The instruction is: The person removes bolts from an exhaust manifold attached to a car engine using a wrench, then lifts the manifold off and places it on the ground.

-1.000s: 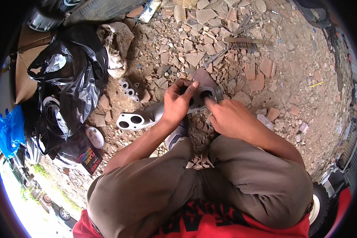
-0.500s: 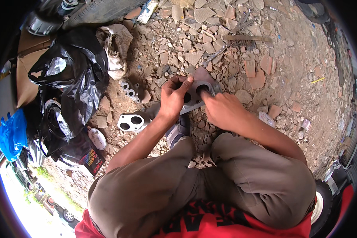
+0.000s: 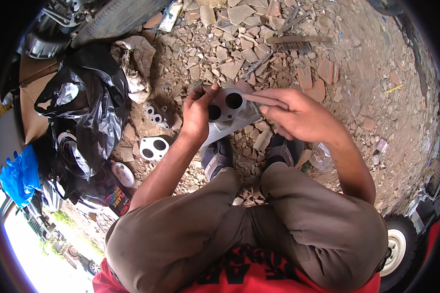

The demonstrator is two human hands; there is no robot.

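Observation:
My left hand [image 3: 196,113] grips a grey cast-metal manifold [image 3: 223,105], thumb at its upper edge. Its flat flange, with two round ports, faces up. My right hand [image 3: 298,113] has its index finger stretched to the flange beside the right-hand port; the other fingers are partly bent, and I see nothing in them. A reddish-brown piece, perhaps sandpaper [image 3: 245,87], shows just behind the flange. Left of my left forearm lies another metal flange [image 3: 153,148] with two dark holes. Beyond it rests a smaller metal part [image 3: 156,117] with round openings.
Broken tile and stone cover the ground. A wire brush [image 3: 298,40] and a spanner [image 3: 257,66] lie ahead. On the left are a black plastic bag [image 3: 90,73], a dirty cloth [image 3: 138,63], a blue bag [image 3: 18,176] and a tyre [image 3: 117,22].
My right finger has come out of the right-hand port and now rests outside it on the flange. My left hand and the manifold have shifted slightly left.

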